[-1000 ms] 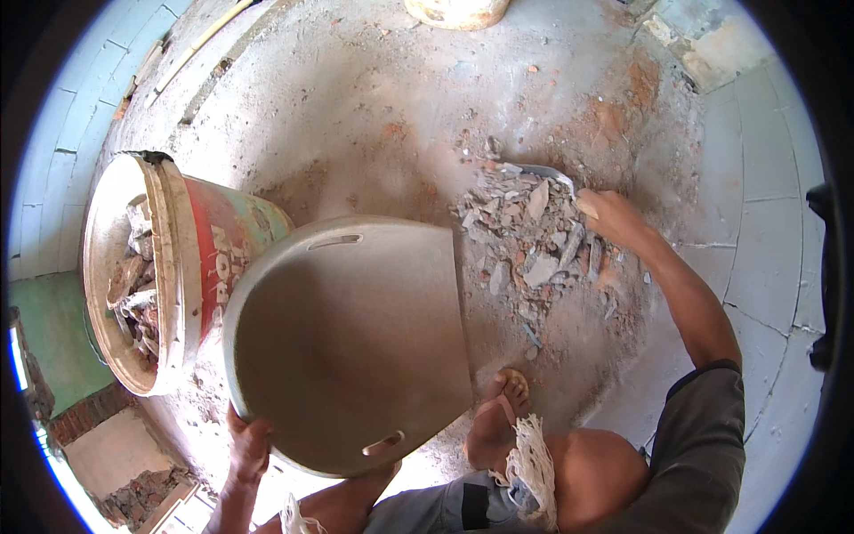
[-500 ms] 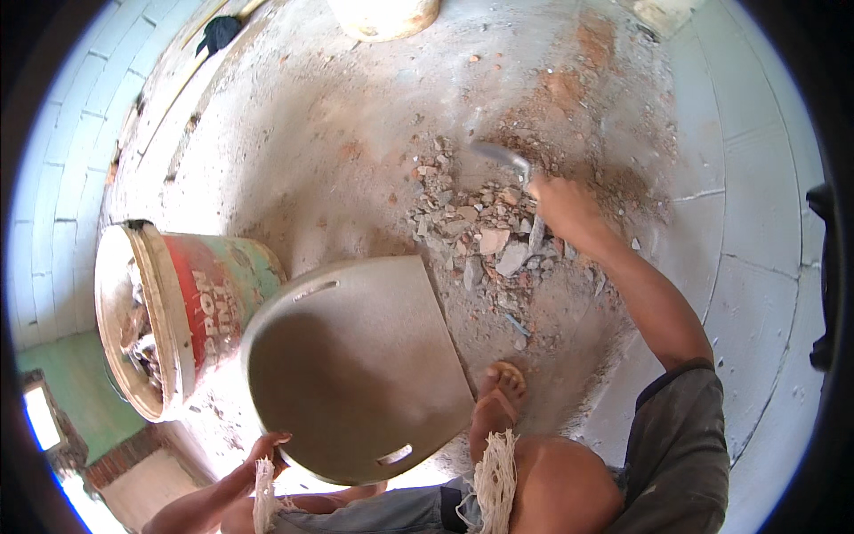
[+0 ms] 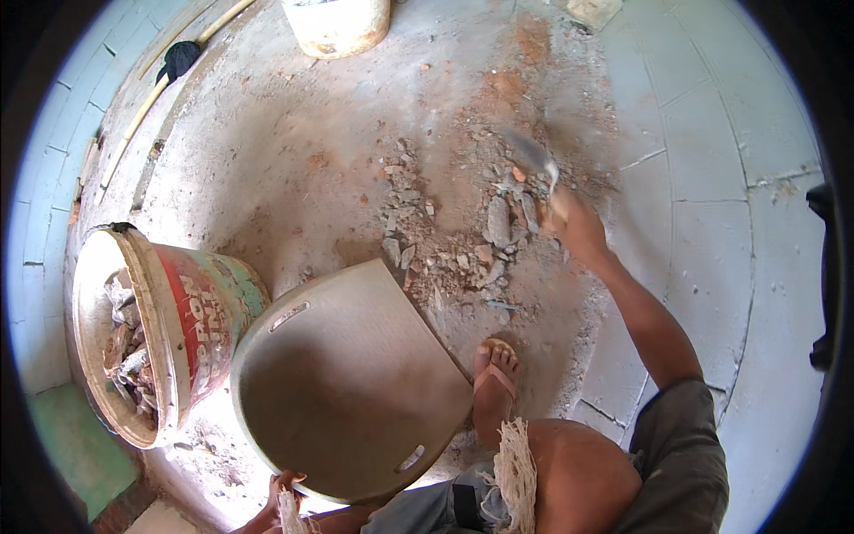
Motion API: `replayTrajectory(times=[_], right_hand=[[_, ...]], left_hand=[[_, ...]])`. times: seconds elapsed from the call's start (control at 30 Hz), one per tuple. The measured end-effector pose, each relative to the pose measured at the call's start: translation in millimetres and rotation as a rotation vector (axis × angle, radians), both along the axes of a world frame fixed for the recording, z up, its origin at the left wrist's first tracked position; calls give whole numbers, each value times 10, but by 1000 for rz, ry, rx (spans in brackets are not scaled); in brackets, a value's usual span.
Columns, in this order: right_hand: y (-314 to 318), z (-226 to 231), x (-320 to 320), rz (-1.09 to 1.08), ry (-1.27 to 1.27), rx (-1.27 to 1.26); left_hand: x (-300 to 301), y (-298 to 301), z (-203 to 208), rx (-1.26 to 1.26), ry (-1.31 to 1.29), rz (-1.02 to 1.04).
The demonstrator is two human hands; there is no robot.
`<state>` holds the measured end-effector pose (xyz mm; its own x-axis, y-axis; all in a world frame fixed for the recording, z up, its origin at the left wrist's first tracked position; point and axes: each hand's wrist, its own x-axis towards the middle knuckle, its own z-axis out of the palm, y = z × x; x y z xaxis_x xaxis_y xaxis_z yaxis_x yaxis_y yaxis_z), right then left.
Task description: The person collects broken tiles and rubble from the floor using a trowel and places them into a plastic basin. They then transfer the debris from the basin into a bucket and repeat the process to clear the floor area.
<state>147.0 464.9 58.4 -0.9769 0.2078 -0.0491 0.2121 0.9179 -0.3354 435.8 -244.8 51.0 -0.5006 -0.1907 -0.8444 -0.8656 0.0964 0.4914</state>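
Note:
A small metal trowel is gripped by its handle in my right hand. Its blade, blurred by motion, points far-left over the upper part of the broken rubble. Grey and reddish chunks lie on the floor just left of that hand. A wide grey-brown scoop pan with slotted handholds rests on the floor, its straight edge toward the rubble. My left hand grips the pan's rounded near rim, its fingers partly hidden at the lower edge. The pan holds no visible chunks.
A red, white and green bucket filled with debris leans at the left. Another whitish bucket stands at the far side. A long pole with a black cloth lies along the left wall. My sandalled foot is beside the pan.
The trowel has swept through the rubble, and the heap is now lower and more spread out. Larger chunks lie near the blade. The whole view has shifted slightly; my left hand stays on the pan.

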Motion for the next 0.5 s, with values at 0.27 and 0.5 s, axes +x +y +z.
replayTrajectory(times=[0.27, 0.5], right_hand=[[-106, -392, 492, 75, -87, 13], [-614, 4, 1033, -46, -77, 129]], left_hand=[[-604, 126, 210, 448, -422, 68], [-906, 214, 317, 472, -262, -97]])
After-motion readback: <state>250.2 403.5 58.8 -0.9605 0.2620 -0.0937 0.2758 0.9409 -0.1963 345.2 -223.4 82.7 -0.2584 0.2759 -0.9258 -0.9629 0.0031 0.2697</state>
